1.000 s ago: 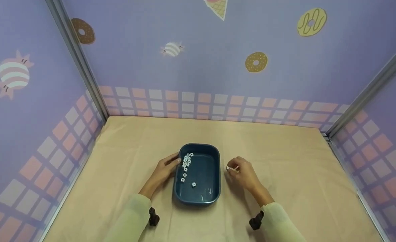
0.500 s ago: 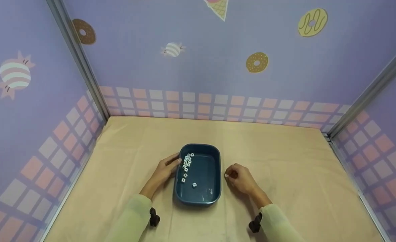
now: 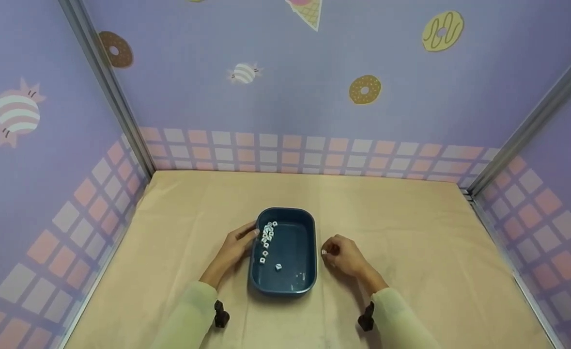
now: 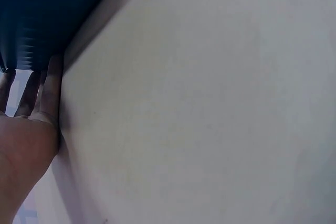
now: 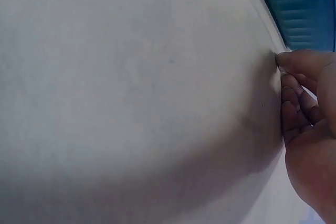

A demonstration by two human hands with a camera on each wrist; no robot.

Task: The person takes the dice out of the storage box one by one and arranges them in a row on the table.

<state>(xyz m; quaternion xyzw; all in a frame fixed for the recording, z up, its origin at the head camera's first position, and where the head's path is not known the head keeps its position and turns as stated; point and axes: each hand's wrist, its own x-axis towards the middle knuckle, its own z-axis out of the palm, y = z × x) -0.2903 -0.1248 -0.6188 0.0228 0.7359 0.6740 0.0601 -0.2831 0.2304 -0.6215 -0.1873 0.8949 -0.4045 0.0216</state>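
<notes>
Right fingers (image 3: 330, 241) tight on white cube (image 3: 324, 252), left fingers (image 3: 244, 228) round blue tray (image 3: 292, 247), beige cloth (image 3: 411, 242) below, purple walls (image 3: 304, 82) behind.

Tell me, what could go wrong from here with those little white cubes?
The right hand might let the tiny white piece at its fingertips slip. The left hand touches the blue tray, so a jolt there might shift the loose white cubes inside. The right hand, close to the tray's side, could also bump it.
</notes>
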